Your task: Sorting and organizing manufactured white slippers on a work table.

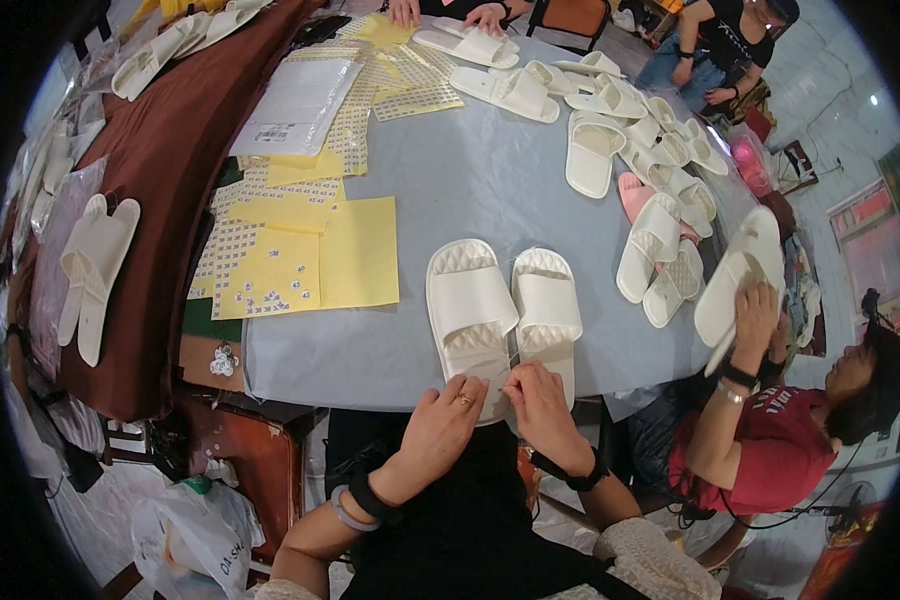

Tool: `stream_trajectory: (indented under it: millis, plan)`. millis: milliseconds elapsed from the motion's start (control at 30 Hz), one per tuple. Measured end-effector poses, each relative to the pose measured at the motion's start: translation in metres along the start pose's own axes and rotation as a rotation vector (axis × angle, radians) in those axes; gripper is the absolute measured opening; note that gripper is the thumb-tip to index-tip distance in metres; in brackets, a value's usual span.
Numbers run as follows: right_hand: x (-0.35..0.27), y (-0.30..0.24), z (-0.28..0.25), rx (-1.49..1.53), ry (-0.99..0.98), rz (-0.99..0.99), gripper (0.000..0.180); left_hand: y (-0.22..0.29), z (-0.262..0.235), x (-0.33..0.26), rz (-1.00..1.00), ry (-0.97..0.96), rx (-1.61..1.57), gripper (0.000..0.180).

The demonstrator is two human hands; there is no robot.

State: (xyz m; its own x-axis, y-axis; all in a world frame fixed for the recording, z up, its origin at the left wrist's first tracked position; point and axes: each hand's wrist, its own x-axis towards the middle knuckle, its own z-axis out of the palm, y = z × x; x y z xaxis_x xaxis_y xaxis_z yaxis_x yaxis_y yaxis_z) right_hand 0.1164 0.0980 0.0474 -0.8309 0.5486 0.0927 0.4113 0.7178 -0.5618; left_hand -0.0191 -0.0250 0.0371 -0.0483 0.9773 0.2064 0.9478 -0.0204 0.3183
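Observation:
A pair of white slide slippers lies side by side at the table's near edge, toes pointing away from me. My left hand [444, 428] is closed over the heel of the left slipper [467, 278], fingertips bunched near its inner edge. Close beside it, my right hand [547, 412] makes a pinch above the gap between the two heels, partly covering the right slipper [547, 290]. A thin line shows between the slippers just above my fingertips. Whatever the fingers of either hand pinch is too small to make out.
Yellow sticker sheets [358, 255] and a white plastic packet [296, 108] cover the table's left side. Several white slippers [595, 150] pile up at the right, with a pink slipper [634, 195] among them. A co-worker [770, 440] at the right holds white slippers [748, 265].

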Motion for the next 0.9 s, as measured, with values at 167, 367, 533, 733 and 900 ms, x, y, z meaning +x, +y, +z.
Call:
stream_trajectory:
  millis: [167,367,533,733,900]
  plan:
    - [0.003,-0.001,0.003,-0.058,-0.012,-0.023,0.011,0.0,0.006,0.0,-0.018,0.001,0.01,0.045]
    - [0.009,-0.005,0.013,-0.112,0.0,-0.048,0.011,0.002,0.006,-0.006,-0.086,0.011,-0.126,0.046]
    - [0.011,-0.004,0.02,-0.136,0.041,-0.026,0.011,0.004,0.007,-0.012,-0.087,0.057,-0.142,0.045]
    - [0.012,-0.007,0.023,-0.157,0.065,-0.034,0.01,0.003,0.007,-0.013,-0.061,0.038,-0.108,0.044]
    - [0.012,-0.008,0.022,-0.177,0.055,-0.018,0.011,0.006,0.008,-0.013,-0.081,0.0,-0.081,0.047]
